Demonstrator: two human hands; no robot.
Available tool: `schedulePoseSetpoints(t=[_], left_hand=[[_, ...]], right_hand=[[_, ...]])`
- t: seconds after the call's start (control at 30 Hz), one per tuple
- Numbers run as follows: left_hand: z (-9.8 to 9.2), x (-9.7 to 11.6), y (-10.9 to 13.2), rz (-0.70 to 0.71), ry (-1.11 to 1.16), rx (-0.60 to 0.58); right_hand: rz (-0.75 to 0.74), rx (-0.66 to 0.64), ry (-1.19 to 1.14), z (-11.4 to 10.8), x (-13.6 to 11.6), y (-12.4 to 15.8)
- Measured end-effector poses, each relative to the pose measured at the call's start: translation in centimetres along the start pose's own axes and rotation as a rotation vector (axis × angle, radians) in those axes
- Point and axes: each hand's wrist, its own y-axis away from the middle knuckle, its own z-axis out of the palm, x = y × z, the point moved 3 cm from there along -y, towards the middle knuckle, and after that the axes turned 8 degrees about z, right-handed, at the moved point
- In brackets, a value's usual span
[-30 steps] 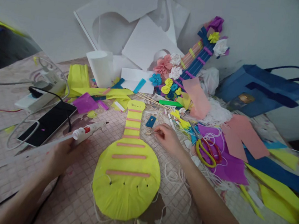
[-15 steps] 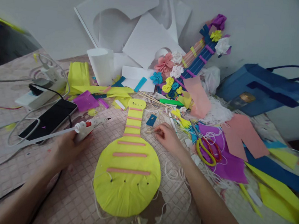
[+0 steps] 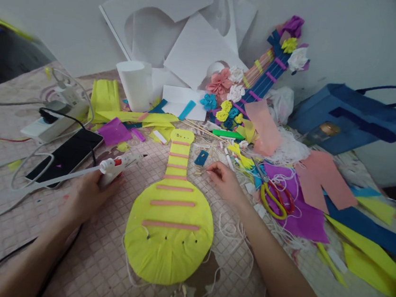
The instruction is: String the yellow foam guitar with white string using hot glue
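Observation:
My left hand is wrapped round a white hot glue gun, its dark nozzle pointing right and a long pale glue stick running out of its back. Between my hands lies a yellow paper-covered guitar shape with pink strips across its neck and body and small holes low on the body. One white string passes through a hole. My right hand rests right of the neck with curled fingers pinched together; whatever they hold is too small to make out. Close to its fingertips are a small blue piece and tiny wooden bits.
At left are a phone and a power strip with cables. A white cup stands behind. To the right lie scissors, tangled string and coloured paper. A decorated blue guitar and a blue bag are at the back.
My right hand has shifted slightly to the right, away from the tiny wooden bits. My left hand holds the glue gun in nearly the same place. The view has moved very slightly.

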Motion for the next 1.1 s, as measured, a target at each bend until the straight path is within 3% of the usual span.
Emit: schedulePoseSetpoints(t=[0.07, 0.17, 0.33, 0.5, 0.67, 0.93, 1.1], left_hand=[[0.1, -0.2, -0.1, 0.000, 0.015, 0.033], [0.3, -0.3, -0.3, 0.000, 0.026, 0.027], [0.4, -0.6, -0.2, 0.007, 0.039, 0.025], [0.9, -1.4, -0.2, 0.064, 0.199, 0.006], [0.9, -1.6, 0.0, 0.036, 0.396, -0.004], [-0.3, 0.3, 2.2, 0.085, 0.579, -0.083], [-1.0, 0.8, 3.5, 0.116, 0.617, -0.132]], right_hand=[[0.127, -0.063, -0.288, 0.2, -0.2, 0.1], [0.188, -0.147, -0.587, 0.5, -1.3, 0.6], [0.225, -0.260, -0.803, 0.9, -2.4, 1.4], [0.286, -0.311, -0.969, 1.5, -3.0, 2.0], [0.324, -0.370, -1.025, 2.8, -4.2, 2.8], [0.380, -0.488, -0.930, 5.7, -5.0, 4.6], [0.243, -0.593, -0.896, 6.6, -6.1, 5.4]])
